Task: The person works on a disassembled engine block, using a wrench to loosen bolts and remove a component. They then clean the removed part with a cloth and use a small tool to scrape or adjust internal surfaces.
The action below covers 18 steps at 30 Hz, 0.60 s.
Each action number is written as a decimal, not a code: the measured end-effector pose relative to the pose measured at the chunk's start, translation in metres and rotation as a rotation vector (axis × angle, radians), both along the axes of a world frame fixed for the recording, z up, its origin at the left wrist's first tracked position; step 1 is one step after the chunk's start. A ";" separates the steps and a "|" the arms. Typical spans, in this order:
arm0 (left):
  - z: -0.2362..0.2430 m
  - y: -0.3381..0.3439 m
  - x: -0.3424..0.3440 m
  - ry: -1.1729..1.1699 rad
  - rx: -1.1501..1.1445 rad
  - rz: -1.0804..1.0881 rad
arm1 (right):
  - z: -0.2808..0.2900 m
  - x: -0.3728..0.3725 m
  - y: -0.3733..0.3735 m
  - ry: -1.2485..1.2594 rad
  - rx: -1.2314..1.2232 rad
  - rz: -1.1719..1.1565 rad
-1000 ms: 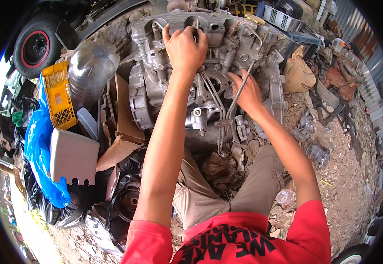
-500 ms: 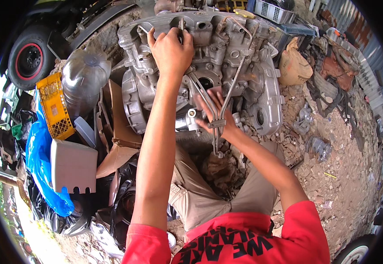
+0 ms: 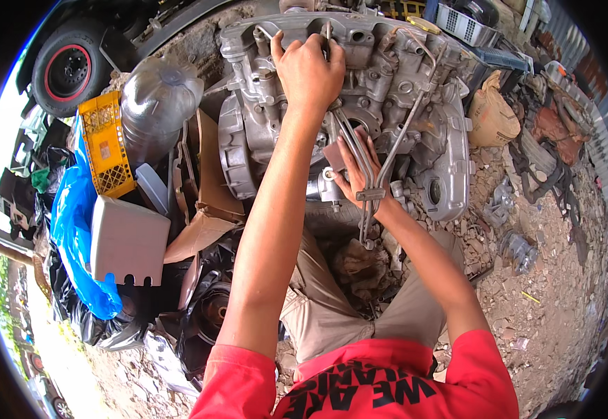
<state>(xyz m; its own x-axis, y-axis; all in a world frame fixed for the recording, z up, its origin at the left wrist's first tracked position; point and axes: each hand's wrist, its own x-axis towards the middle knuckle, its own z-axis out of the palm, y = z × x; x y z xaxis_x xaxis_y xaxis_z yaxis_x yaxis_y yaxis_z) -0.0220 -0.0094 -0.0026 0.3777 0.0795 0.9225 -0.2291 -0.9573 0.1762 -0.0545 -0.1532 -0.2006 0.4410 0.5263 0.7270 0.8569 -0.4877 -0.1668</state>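
Observation:
A large grey metal engine (image 3: 405, 87) sits in front of me. On its upper edge my left hand (image 3: 311, 70) is closed around the upper part of a set of thin metal pipes (image 3: 355, 143); its fingertips are partly hidden. These pipes run down toward me and are joined by a small clamp. Behind them, close to a round opening in the engine, is my right hand (image 3: 360, 167). Its fingers press on a folded brown piece of sandpaper (image 3: 332, 155), which shows on both sides of the pipes.
To the left are a yellow plastic crate (image 3: 107, 143), a clear plastic jug (image 3: 157, 101), a cardboard box (image 3: 217, 167) and a beige plastic box (image 3: 129, 237). A tan sack (image 3: 494, 115) stands right of the engine. Rubble and plastic bottles (image 3: 519, 251) cover the ground there.
The whole view has shifted, so the engine appears farther right. My right hand, blurred before, now shows sharply with the sandpaper in its fingers. My left hand keeps its place on the engine.

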 end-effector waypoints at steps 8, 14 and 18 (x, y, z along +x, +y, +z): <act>-0.001 0.004 0.003 0.024 -0.014 0.005 | 0.027 0.023 0.003 0.036 -0.232 0.037; 0.000 -0.002 0.002 0.025 -0.025 0.001 | 0.031 0.014 0.010 0.046 -0.242 -0.104; 0.001 -0.002 0.004 0.035 -0.017 0.012 | 0.025 0.019 0.010 -0.041 -0.309 -0.219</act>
